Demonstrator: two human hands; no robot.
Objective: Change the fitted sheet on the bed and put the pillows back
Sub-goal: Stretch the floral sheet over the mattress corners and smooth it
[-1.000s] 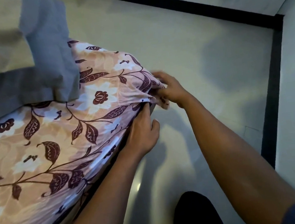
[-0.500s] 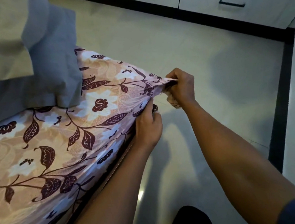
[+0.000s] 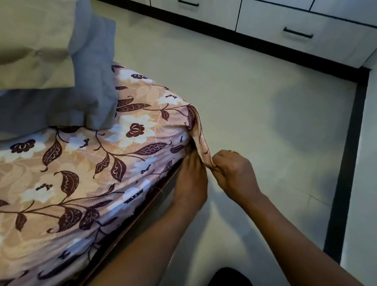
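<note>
Floral fitted sheet [image 3: 73, 180], corner bunched

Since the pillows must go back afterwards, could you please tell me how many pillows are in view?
2. A beige fabric pillow lies at the top left, on a blue-grey fabric pillow that rests on the floral fitted sheet. Others may be hidden outside the frame.

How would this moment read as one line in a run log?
step: corner tuck | right hand: grips flap of floral sheet | left hand: touches sheet side by corner | pillows: piled on sheet
</note>
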